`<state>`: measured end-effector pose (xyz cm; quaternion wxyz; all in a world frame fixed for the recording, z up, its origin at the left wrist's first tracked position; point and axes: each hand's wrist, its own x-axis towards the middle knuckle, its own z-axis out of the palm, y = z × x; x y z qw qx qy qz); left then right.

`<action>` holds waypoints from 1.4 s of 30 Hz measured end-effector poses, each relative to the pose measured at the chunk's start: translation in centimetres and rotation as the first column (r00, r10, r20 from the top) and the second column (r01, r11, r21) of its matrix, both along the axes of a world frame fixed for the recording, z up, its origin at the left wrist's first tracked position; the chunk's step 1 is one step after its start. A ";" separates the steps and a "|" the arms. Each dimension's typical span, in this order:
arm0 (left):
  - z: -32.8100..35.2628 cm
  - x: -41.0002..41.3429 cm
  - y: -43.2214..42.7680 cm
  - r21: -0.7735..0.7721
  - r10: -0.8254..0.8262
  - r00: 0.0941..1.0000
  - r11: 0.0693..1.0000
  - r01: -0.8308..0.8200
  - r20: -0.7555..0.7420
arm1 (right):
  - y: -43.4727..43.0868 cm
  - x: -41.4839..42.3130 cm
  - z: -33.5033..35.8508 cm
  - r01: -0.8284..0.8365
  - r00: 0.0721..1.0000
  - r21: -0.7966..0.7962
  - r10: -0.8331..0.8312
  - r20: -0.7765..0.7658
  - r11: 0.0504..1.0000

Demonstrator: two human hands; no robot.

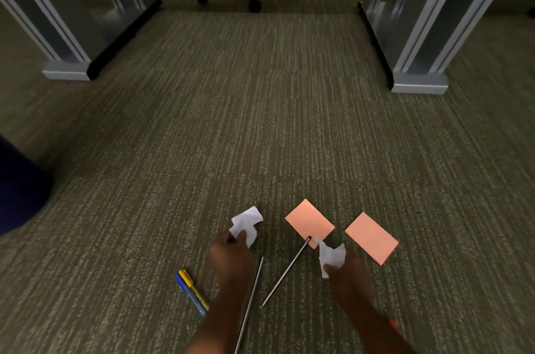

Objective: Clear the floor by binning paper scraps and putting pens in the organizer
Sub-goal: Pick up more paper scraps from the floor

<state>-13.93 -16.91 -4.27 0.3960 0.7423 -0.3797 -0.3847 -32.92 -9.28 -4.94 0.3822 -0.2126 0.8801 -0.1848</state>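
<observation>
**Both hands on white scraps — pens and pink sheets not yet collected**

Gripping a crumpled white paper scrap (246,223), the left hand (231,255) has its fingers pinched closed on the lower edge; most of the scrap stands free above the knuckles. The right hand (347,269) is likewise closed on a second crumpled scrap (331,255). Whether either scrap is clear of the carpet (260,122) cannot be told.

Step in hand, as judged: the paper-binning part, at pickup. No bin and no organizer is in view, so the next move calls for carrying both scraps out of frame to wherever the bin stands.

Left on the floor:
- pink sheet (309,223) at 12 o'clock from the right hand, a thin dark pen (286,271) lying with its tip over the sheet's near corner
- second pink sheet (372,237) at 2 o'clock from that hand, just beside it
- thin grey pen (250,304) between the forearms
- blue pen (189,294) and yellow pen (194,288), touching side by side, at 8 o'clock from the left hand

Room: open carpet at 12 o'clock as far as the desk legs (66,35) — nothing in the way there. A dark shape at 9 o'clock, unidentified.
</observation>
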 end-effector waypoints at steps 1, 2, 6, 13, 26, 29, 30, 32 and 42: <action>-0.2 0.3 -0.8 0.023 -0.044 0.999 0.999 0.044 0.027 | -0.3 0.0 -0.1 0.019 1.000 0.013 -0.019 -0.001 1.000; -0.4 0.7 -1.6 0.036 -0.092 0.994 0.995 0.090 0.066 | -0.8 0.0 -0.3 0.040 0.999 0.029 -0.039 -0.008 0.999; -1.2 1.5 -3.8 0.023 -0.305 0.929 0.952 0.307 0.208 | -0.8 -0.4 -1.3 0.005 0.999 0.037 -0.003 -0.046 0.999; -1.9 1.3 -5.5 0.082 -0.401 0.847 0.913 0.399 0.350 | 0.9 -1.0 -2.4 -0.095 0.993 -0.091 0.089 -0.074 0.991; -1.6 0.8 -5.7 0.194 -0.452 0.831 0.892 0.409 0.324 | -0.4 -1.2 -3.1 -0.082 0.992 -0.038 0.078 -0.102 0.996; -1.3 0.9 -5.5 0.220 -0.460 0.825 0.887 0.406 0.330 | -0.9 -0.9 -2.8 -0.051 0.993 -0.015 0.049 -0.107 0.999; -1.1 1.0 -5.6 0.238 -0.471 0.812 0.881 0.410 0.346 | -0.7 -0.9 -3.0 -0.057 0.991 -0.028 0.053 -0.120 0.998; -0.7 1.3 -5.9 0.298 -0.521 0.757 0.852 0.431 0.395 | -0.5 -0.9 -3.4 -0.073 0.988 -0.012 0.071 -0.139 0.997; -0.8 0.8 -5.7 0.263 -0.459 0.838 0.882 0.391 0.294 | -1.0 -1.0 -3.5 -0.090 0.984 0.045 0.096 -0.147 0.995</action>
